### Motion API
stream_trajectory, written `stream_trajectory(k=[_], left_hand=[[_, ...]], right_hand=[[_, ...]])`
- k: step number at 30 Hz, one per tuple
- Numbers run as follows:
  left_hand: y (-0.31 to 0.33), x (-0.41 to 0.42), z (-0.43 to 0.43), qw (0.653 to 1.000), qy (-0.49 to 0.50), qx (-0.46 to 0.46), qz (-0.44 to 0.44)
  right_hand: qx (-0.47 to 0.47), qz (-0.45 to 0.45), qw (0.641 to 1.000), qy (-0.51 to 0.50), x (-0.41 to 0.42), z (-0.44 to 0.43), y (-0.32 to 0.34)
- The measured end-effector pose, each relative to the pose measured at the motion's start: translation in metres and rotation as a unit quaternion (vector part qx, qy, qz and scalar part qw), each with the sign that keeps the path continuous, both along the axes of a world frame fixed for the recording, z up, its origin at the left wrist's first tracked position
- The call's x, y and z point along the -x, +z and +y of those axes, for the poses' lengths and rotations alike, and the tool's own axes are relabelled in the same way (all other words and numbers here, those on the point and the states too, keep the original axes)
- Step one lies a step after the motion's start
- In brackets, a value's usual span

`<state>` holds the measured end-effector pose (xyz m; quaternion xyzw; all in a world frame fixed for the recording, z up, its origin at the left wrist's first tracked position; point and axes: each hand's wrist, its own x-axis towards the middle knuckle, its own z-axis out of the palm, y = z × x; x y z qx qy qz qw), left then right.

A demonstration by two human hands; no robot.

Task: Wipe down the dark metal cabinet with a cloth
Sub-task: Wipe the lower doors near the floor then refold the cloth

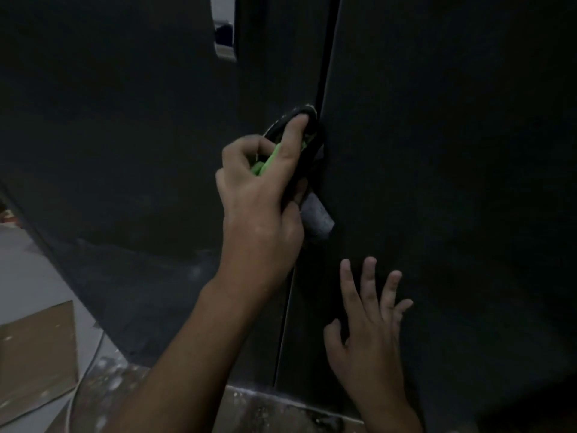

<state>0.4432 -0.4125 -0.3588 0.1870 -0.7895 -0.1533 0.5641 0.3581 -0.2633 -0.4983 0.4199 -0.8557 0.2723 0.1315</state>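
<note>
Dark matte metal cabinet (437, 151) fills the view, with a vertical door seam (326, 57) near centre. Left hand (259, 195) pinches a bright green cloth (265, 160) between curled fingers. Its index finger is extended into the black ring-shaped handle (288, 113) at the seam. Right hand (368, 332) is spread, fingers straight, flat against the right door below the handle. A chrome pull handle (223, 26) sits top left. Brown cardboard sheet (34, 354) lies on the floor.
</note>
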Motion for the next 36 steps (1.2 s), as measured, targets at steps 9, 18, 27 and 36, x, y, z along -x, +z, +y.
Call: stream_trajectory(k=[9, 18, 27, 36], left_hand=[[-0.066, -0.003, 0.005, 0.998, 0.037, -0.009, -0.052], [-0.155, -0.021, 0.002, 0.979, 0.023, 0.034, -0.199], [-0.162, -0.057, -0.058, 0.987, 0.142, -0.019, -0.068], [-0.160, -0.066, -0.089, 0.948, 0.169, -0.231, 0.138]], right_hand=[[-0.072, 0.083, 0.994, 0.013, 0.010, 0.018, -0.005], [-0.073, 0.135, 0.988, -0.021, 0.006, 0.010, -0.015], [-0.056, 0.177, 0.982, -0.035, 0.011, 0.004, -0.024], [0.005, 0.182, 0.983, -0.027, 0.011, -0.002, -0.032]])
